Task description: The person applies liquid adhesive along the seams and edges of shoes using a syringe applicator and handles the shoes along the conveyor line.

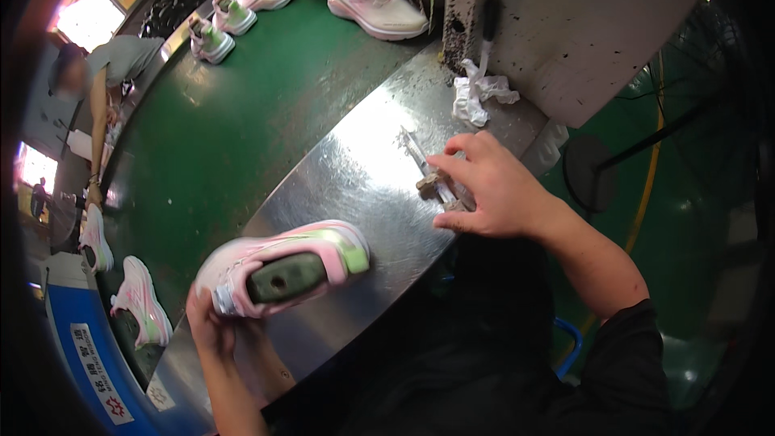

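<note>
My left hand (211, 319) grips a pink and white sneaker (242, 254) by its toe end. The shoe tilts over the metal tabletop (323, 186), and a dark green last (286, 277) with a round hole fills its opening. A light green patch marks the heel. My right hand (496, 190) is open above the metal surface, thumb and fingertips apart. Between and beside them lies a thin, pale, blade-like tool (416, 149) with brownish lumps (432, 184) around it. Whether the fingertips touch these is hard to see.
Crumpled white paper (476, 93) lies beside a grey machine panel (581, 24). On the green surface (242, 129) stand several sneakers, including a large one (375, 4) at the back and another (144, 303) at left. A co-worker (105, 73) reaches toward a sneaker (95, 241) at far left.
</note>
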Motion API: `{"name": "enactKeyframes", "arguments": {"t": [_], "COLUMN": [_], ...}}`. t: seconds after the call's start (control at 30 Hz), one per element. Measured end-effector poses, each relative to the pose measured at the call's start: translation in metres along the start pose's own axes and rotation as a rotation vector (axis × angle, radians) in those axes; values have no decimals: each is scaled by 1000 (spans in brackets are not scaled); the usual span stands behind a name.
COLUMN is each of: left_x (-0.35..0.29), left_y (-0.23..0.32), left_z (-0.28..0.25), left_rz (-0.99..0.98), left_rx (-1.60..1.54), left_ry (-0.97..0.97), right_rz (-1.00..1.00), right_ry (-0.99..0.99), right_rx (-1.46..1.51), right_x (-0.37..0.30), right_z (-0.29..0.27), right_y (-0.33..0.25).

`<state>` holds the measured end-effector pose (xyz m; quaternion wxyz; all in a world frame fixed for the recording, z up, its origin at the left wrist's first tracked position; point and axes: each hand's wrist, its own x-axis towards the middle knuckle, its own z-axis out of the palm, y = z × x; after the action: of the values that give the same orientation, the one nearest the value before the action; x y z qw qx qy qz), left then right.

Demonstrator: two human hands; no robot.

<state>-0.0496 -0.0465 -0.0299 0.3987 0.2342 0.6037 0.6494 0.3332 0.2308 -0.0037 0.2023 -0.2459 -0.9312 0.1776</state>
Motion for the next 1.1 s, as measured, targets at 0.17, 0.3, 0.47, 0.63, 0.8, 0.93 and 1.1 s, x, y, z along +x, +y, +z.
{"name": "enactKeyframes", "arguments": {"t": [0.17, 0.3, 0.47, 0.63, 0.8, 0.93, 1.1], "left_x": [-90, -153, -111, 66, 109, 71, 18], "left_y": [13, -35, -6, -5, -2, 2, -1], "left_z": [37, 17, 114, 195, 236, 174, 24], "left_rz": [-293, -520, -433, -267, -371, -226, -37], "left_rx": [-210, -261, -309, -594, -425, -315, -500], "left_ry": [-35, 75, -43, -221, -272, -172, 144], "right_rz": [-26, -73, -99, -61, -73, -108, -34], "right_ry": [-85, -174, -272, -322, -332, -317, -213], "right_rx": [-10, -56, -61, -73, -78, -116, -113], "right_x": [0, 0, 7, 6, 15, 22, 15], "right_z": [-5, -11, -8, -13, -8, -2, 0], "right_y": [8, 12, 7, -1, -14, -13, -20]}}
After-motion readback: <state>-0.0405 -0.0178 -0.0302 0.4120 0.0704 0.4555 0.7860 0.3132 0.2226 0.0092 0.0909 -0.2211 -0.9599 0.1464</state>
